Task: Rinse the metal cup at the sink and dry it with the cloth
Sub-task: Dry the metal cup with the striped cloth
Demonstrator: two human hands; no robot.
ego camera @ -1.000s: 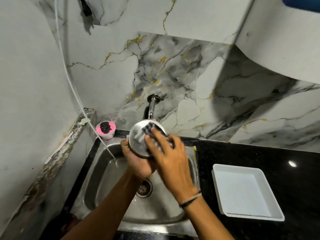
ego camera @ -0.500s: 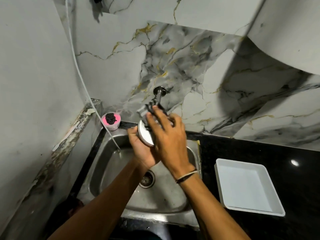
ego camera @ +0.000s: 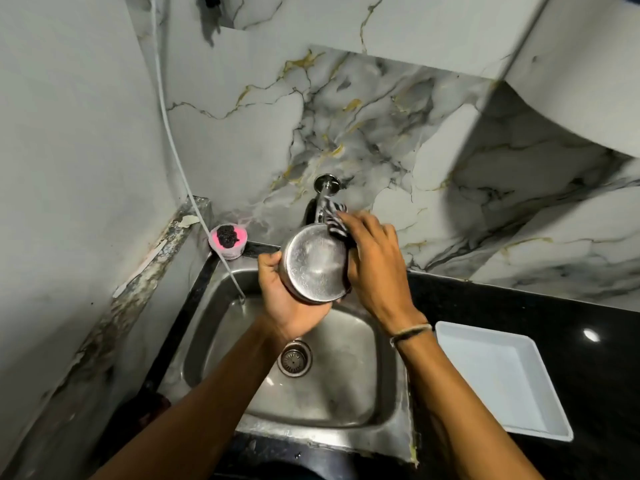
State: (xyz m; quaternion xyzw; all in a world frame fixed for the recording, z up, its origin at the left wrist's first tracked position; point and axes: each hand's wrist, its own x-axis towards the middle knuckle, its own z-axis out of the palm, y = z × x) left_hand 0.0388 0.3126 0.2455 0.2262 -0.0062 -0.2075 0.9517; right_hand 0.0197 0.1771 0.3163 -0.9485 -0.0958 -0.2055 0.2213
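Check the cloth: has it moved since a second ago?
Yes. The cloth has slid off the base of the metal cup to its upper-right side, up toward the wall tap, under the right hand.
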